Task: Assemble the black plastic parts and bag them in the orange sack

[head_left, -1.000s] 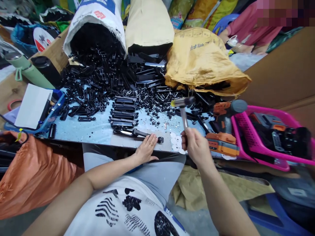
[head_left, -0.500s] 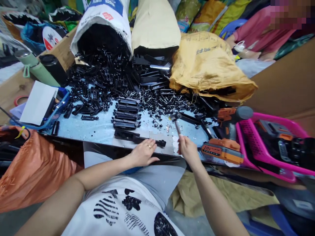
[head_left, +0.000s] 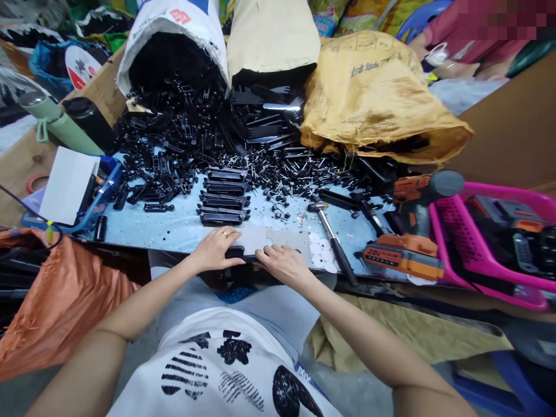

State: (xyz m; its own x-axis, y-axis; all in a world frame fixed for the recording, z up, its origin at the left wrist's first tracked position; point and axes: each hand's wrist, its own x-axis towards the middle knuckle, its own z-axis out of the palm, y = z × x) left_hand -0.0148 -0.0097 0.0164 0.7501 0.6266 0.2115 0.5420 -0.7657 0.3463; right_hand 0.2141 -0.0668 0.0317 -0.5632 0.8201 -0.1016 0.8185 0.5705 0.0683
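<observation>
Black part [head_left: 236,252] spans between left hand [head_left: 216,249] and right hand [head_left: 285,264], both gripping it.

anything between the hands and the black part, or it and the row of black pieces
No obstacle visible: left hand and right hand both touch the black part. Toward the row of black pieces, only left fingers and pale board intervene.

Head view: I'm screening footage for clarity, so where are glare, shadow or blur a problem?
Head view, front: the left hand, right hand and hammer look fairly sharp; head view, back: a flat forked part glares white, and the inside of the white woven sack sinks into near-black shadow; head view, top right corner: pixelation hides detail.
</observation>
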